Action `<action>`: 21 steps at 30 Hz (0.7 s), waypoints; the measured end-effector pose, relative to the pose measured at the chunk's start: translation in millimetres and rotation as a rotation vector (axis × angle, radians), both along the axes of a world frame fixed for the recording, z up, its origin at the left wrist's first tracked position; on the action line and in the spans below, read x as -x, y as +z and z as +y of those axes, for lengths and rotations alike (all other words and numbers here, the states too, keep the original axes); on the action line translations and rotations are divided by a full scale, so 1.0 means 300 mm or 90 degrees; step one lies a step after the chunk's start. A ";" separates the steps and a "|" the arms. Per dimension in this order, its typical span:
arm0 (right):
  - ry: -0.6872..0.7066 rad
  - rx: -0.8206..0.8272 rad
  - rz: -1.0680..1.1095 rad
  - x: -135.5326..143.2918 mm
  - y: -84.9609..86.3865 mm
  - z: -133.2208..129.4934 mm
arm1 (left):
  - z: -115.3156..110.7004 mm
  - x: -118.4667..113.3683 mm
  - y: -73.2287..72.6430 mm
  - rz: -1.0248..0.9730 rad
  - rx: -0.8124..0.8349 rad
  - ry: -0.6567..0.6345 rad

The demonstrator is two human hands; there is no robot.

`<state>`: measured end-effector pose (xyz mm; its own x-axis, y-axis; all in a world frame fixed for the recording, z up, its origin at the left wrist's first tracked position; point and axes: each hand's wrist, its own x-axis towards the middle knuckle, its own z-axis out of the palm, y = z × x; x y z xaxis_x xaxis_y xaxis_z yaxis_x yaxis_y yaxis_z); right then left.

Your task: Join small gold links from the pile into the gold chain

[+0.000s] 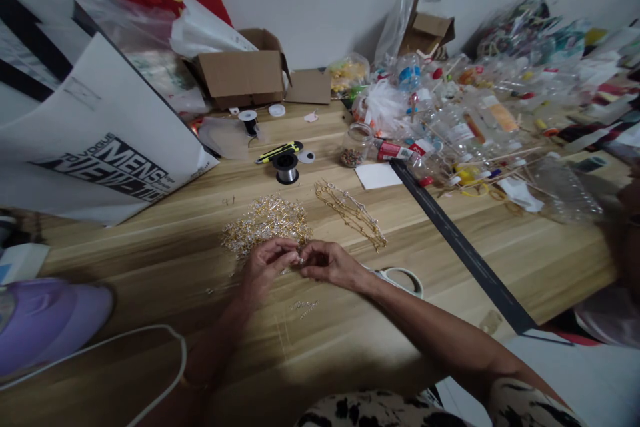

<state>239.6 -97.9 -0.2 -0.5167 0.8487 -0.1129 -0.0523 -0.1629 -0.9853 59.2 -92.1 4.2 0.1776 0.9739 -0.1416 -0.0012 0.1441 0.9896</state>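
Note:
My left hand point(270, 267) and my right hand point(327, 263) meet just in front of a pile of small gold and silver pieces point(267, 220) on the wooden table point(225, 347). Both have their fingers pinched around a tiny, shiny piece point(300, 259), mostly hidden by the fingertips. Gold and silver chains point(353, 213) lie to the right of the pile. A short bit of chain point(306, 307) rests nearer to me. White-handled scissors point(403, 280) are partly under my right forearm.
Behind the pile are a wire spool point(287, 169), a yellow cutter point(280, 152) and a jar of beads point(356, 145). Plastic bottles point(460, 127) crowd the right. A large white bag point(100, 127) and a purple object point(50, 323) with a white cord point(183, 347) stand left.

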 end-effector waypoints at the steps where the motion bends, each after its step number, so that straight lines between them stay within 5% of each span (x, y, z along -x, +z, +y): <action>1: -0.009 -0.023 -0.005 0.000 0.005 -0.001 | -0.002 -0.001 0.004 0.001 -0.003 -0.008; 10: -0.065 -0.150 -0.078 -0.004 0.018 -0.018 | -0.023 -0.029 0.026 0.066 -0.083 -0.027; 21: -0.031 -0.090 -0.067 -0.025 0.019 0.003 | 0.015 0.028 0.039 0.086 -0.130 0.026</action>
<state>247.2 -97.0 5.6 -0.4661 0.8837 -0.0419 0.0479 -0.0221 -0.9986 50.8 -87.6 16.0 0.1297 0.9908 0.0386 0.1312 -0.0558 0.9898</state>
